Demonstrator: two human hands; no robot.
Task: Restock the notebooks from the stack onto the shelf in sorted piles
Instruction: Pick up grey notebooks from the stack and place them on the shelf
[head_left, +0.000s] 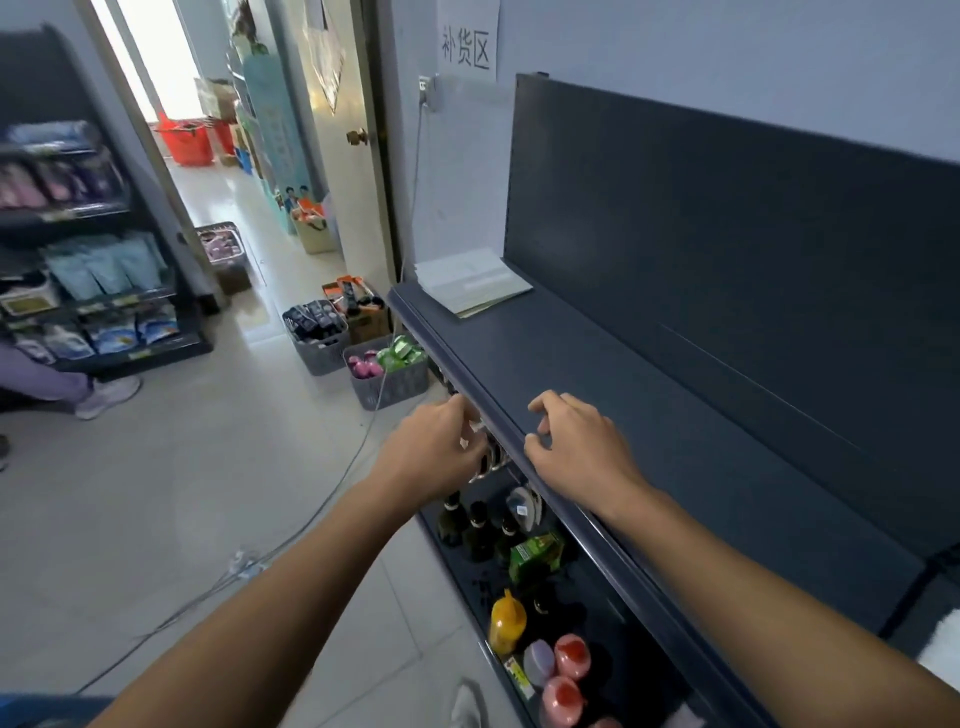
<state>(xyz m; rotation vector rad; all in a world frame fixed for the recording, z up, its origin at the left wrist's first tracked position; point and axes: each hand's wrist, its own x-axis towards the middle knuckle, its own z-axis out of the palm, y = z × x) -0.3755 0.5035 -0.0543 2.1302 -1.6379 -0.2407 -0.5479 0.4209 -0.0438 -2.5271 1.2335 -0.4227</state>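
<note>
Fingers (551, 404) curled at shelf (649, 415) edge, notebooks (472, 283) beyond, baskets (387, 383) below

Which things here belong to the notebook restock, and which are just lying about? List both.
For the job: notebook pile; top shelf; left hand; right hand.

Lying about: dark bottles; green carton; yellow bottle; pink jars; grey basket.
</note>
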